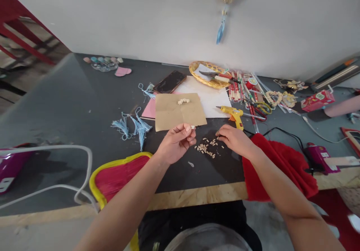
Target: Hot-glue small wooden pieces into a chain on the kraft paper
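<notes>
Between thumb and forefinger, my left hand (180, 138) pinches a small pale wooden piece (192, 127), just in front of a brown paper sheet (168, 112). A short curved chain of similar pieces (183, 101) lies on that paper. My right hand (232, 138) is at the right edge of a loose pile of small cut wooden pieces (206, 149) on the dark tabletop. Its fingertips are pressed together, and whatever they hold is too small to make out. A yellow hot glue gun (233, 114) lies just beyond my right hand.
Blue tassels (137, 127) lie left of the paper, and a phone (170, 82) behind it. A wicker basket (197, 65) holds pliers. Bundled sticks (239, 89), a red cloth (275, 164) and a juice box (317, 100) are on the right. A white cable (87, 161) loops at left.
</notes>
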Available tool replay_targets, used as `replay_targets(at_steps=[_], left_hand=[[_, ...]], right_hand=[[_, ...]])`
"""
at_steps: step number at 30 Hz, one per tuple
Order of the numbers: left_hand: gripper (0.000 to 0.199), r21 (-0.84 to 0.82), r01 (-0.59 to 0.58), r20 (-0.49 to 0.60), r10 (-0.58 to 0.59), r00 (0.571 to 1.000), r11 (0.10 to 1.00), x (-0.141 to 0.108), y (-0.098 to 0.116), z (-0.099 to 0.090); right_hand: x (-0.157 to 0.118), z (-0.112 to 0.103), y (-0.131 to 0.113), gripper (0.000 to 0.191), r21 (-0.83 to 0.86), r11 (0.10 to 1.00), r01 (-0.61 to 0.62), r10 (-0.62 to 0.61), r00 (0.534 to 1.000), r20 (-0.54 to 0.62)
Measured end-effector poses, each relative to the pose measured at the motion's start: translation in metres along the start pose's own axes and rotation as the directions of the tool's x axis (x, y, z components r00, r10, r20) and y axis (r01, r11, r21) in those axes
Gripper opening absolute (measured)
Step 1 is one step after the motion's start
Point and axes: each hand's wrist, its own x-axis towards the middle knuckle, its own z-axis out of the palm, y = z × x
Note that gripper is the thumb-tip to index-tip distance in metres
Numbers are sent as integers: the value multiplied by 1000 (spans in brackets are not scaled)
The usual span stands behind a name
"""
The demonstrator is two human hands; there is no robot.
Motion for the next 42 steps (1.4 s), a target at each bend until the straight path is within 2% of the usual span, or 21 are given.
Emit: replay_targets(at_steps=[3, 6, 7, 9, 11, 12, 16, 19, 37, 42], left_hand=[[19, -2, 2, -1, -2, 1000, 1000, 0, 0, 1], [18, 4, 8, -7, -8, 1000, 1000, -1, 0, 2], [18, 7, 11, -8, -11, 1000, 1000, -1, -1, 2], [18, 13, 26, -13, -26, 1000, 1000, -1, -2, 3], [20, 22, 47, -19, -46, 999, 999, -2, -4, 5], [21, 27, 58, -20, -58, 998, 998, -2, -5, 5], [20, 47, 101, 3, -101, 995, 994, -3, -9, 5], [19, 62, 122, 18, -123, 992, 991, -3, -12, 5], [22, 125, 145, 31, -150, 988, 981, -3, -15, 7], [22, 130, 149, 37, -155, 987, 980, -3, -14, 6]], right_hand=[[4, 5, 3, 14, 21, 1000, 17, -16, 999, -36], [5, 2, -13, 11, 128, 990, 65, -37, 977, -211], [5, 2, -22, 9, 194, 977, 87, -23, 951, -310], [5, 3, -42, 5, 339, 929, 152, 37, 870, -491], [7, 7, -60, 3, 406, 888, 215, 64, 817, -573], [8, 10, -65, 3, 420, 876, 238, 65, 805, -590], [9, 17, -70, 8, 425, 857, 292, 52, 771, -635], [9, 19, -67, 9, 416, 859, 299, 46, 763, -644], [9, 20, -66, 7, 431, 862, 267, 57, 794, -605], [7, 21, -63, 7, 487, 833, 261, 82, 813, -576]])
